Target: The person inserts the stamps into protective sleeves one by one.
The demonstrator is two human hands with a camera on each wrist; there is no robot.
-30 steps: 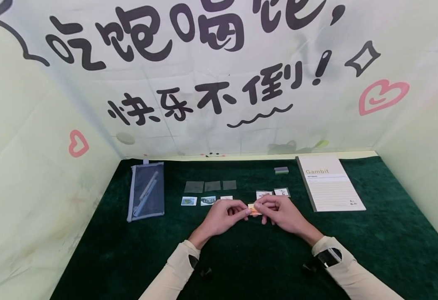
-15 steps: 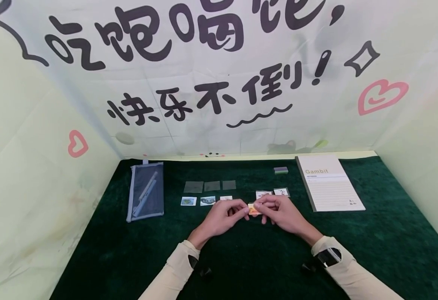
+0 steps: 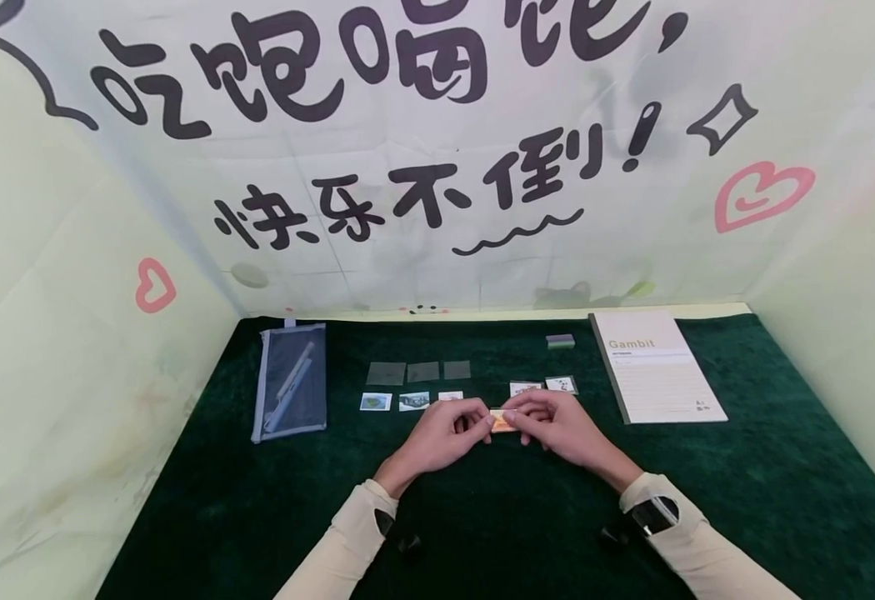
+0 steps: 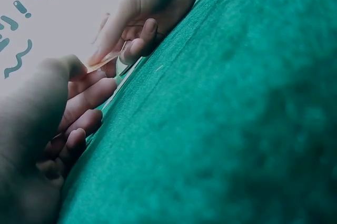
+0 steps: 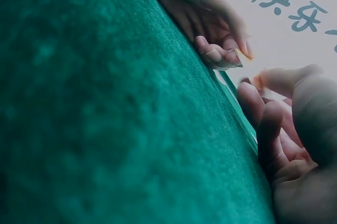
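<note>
A small orange-and-white picture card (image 3: 503,421), stamp-like in size, is held between both hands above the green cloth in the head view. My left hand (image 3: 447,435) pinches its left end between thumb and fingers. At the right end, the thumb and index finger of my right hand (image 3: 561,427) pinch it too. Seen from the left wrist, the card (image 4: 102,64) is thin and spans the two thumbs. Just behind the hands lie two sleeved cards, one (image 3: 525,388) partly covered by the right hand and another (image 3: 561,384) beside it.
Three picture cards, such as the green-and-blue one (image 3: 375,402), lie in a row left of the hands. Behind them are three clear sleeves (image 3: 386,372). A mesh pencil pouch (image 3: 291,379), a small striped block (image 3: 560,341) and a notebook (image 3: 662,375) lie farther out.
Both hands have shifted slightly left and toward the body with the card, and a little more of its orange face shows. The things on the cloth stay in place.
</note>
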